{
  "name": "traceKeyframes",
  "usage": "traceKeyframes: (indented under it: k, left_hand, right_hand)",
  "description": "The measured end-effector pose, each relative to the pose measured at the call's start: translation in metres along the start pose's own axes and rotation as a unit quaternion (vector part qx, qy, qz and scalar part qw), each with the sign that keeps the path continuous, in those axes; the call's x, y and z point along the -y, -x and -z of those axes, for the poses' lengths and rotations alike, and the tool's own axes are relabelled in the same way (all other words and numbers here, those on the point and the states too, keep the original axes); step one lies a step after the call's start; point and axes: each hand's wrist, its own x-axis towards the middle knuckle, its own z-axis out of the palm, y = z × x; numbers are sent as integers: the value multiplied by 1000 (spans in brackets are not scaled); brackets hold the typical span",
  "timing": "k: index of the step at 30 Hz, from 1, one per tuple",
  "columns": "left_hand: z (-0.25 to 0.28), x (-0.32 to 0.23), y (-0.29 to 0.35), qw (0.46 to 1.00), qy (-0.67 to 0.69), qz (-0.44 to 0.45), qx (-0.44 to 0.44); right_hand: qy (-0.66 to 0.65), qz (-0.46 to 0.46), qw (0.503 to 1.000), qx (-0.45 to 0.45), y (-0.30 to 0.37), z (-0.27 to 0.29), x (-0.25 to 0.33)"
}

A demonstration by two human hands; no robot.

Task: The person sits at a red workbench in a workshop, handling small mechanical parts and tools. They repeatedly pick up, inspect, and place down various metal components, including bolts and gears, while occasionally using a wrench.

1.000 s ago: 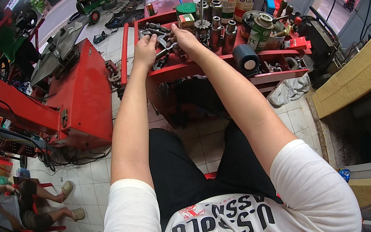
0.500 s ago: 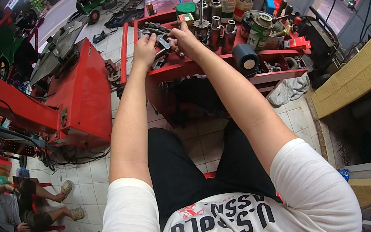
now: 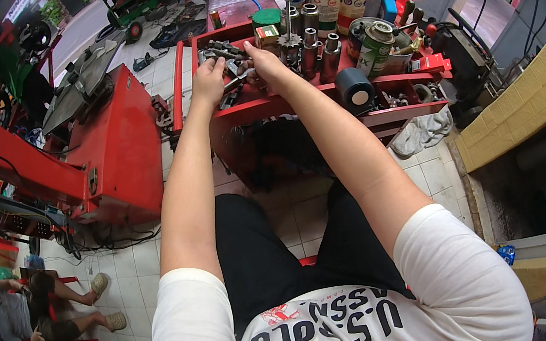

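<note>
Both of my hands are over the left part of a red tool tray (image 3: 246, 111) filled with metal parts. My left hand (image 3: 208, 83) has its thumb and fingers drawn together; what they hold is too small to name. Close by, my right hand (image 3: 267, 70) is curled with its thumb up, and its fingertips are partly hidden. Between the hands lies a shiny metal piece (image 3: 242, 67); I cannot tell which hand grips it. Loose metal parts (image 3: 222, 49) lie just beyond my fingers. Right of my right hand stand tall metal sockets (image 3: 309, 54) and a toothed metal wheel (image 3: 288, 41).
White bottles with red caps (image 3: 326, 3), a green can (image 3: 376, 47) and a dark cylinder (image 3: 354, 90) crowd the tray's right side. A red machine (image 3: 107, 139) stands at left. A white cloth (image 3: 422, 133) lies beneath the tray's right end. A person (image 3: 46, 313) sits at lower left.
My hands have shifted slightly within the tray. The metal piece between them now sits lower and shows less clearly. The whole view has shifted slightly with my head.
</note>
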Motion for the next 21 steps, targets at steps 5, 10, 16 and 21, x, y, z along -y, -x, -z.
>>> traceKeyframes:
  k: [5,10,16,21]
  left_hand:
    - [4,5,-2,1000,25,8,11]
    - [9,11,-4,1000,-14,-23,3]
    - [-1,19,-8,987,-144,-59,-36]
    - [-9,12,-8,973,224,49,14]
  right_hand:
    - [62,121,991,-17,7,-10,-3]
    - [17,46,999,-9,5,-13,1]
    - [239,220,934,-150,-14,5,-19]
    - [162,470,867,-22,117,-63,-20]
